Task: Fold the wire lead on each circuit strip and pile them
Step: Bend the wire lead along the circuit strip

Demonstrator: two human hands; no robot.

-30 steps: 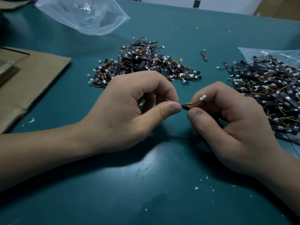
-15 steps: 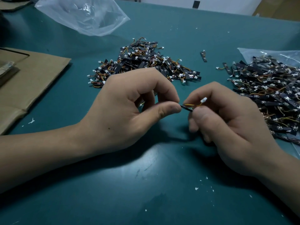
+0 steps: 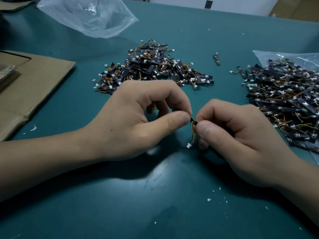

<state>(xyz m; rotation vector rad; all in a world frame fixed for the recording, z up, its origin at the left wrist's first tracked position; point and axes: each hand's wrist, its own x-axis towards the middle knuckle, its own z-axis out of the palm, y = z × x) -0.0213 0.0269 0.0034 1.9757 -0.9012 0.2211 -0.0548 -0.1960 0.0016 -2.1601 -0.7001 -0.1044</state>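
Observation:
My left hand [image 3: 138, 118] pinches one end of a small black circuit strip [image 3: 192, 120] between thumb and forefinger. My right hand [image 3: 238, 135] pinches the same strip from the other side, thumb on top. Most of the strip is hidden by the fingers. Its orange-yellow wire lead [image 3: 192, 135] hangs down between the hands and ends in a white connector [image 3: 189, 145]. A pile of strips [image 3: 151, 68] lies on the green table beyond my left hand. A second, larger heap of strips [image 3: 286, 99] lies at the right.
A clear plastic bag [image 3: 89, 14] lies at the back left. Flattened cardboard [image 3: 29, 87] covers the left edge. Another clear bag [image 3: 284, 57] sits under the right heap. One loose strip [image 3: 216, 59] lies between the piles, another [image 3: 239, 72] beside the right heap. White crumbs dot the table.
The wire lead pointed up over my right forefinger before; it now hangs down below the strip. My two hands have come closer together.

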